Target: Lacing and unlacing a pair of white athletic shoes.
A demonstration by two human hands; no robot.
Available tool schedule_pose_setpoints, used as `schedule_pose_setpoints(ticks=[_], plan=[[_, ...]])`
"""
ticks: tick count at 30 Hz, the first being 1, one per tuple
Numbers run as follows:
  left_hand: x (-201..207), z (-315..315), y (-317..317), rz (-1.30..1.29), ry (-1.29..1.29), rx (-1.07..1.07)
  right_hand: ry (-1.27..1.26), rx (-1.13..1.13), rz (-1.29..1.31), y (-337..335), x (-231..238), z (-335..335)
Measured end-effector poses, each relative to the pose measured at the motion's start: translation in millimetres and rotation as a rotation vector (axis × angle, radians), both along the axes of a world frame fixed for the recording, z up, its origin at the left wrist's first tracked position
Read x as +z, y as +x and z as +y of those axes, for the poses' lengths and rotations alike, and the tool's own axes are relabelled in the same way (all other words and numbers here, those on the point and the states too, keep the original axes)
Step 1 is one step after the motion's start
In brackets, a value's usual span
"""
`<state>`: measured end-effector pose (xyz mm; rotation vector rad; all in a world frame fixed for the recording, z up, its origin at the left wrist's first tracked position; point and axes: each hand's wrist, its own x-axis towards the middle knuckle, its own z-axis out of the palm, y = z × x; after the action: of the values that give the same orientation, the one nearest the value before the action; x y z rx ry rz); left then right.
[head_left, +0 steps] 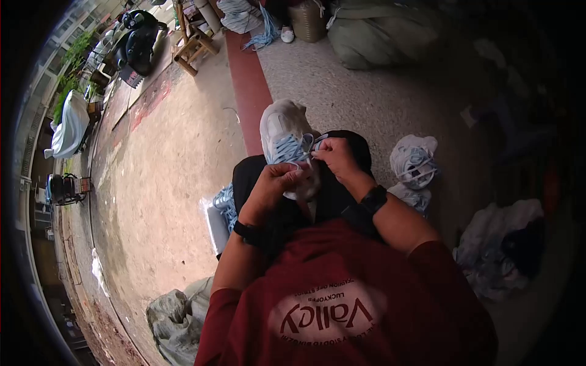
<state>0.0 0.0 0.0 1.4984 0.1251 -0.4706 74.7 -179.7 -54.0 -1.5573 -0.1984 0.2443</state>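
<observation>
A whitish sneaker [282, 121] rests on my dark-trousered lap, its toe pointing away from me. Pale blue shoelaces [287, 147] cross over its front, with a loop standing up on the right side. My left hand [282, 181] is closed in a pinch at the near end of the shoe, a bit of lace showing at the fingertips. Over the shoe's right side, my right hand [337, 157] pinches the lace beside the loop. What lies under the fingers of both hands is partly hidden.
Bundled shoes with laces [415, 161] lie on the speckled floor to my right. Blue laces [226, 204] hang by my left leg. A large grey-green sack [378, 36] and a bamboo chair [194, 49] stand ahead; another sack [177, 320] is at the lower left.
</observation>
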Motion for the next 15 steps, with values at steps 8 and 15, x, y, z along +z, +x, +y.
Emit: schedule_pose_setpoints(ticks=[8,15], plan=[[-9.0,-2.5,5.0,-0.141,0.0,0.118,-0.162,-0.105,-0.175,-4.4,2.3,8.5],[-8.3,-9.6,-1.9,-0.264,0.046,0.177,-0.29,-0.051,-0.234,-2.8,-0.9,8.3]])
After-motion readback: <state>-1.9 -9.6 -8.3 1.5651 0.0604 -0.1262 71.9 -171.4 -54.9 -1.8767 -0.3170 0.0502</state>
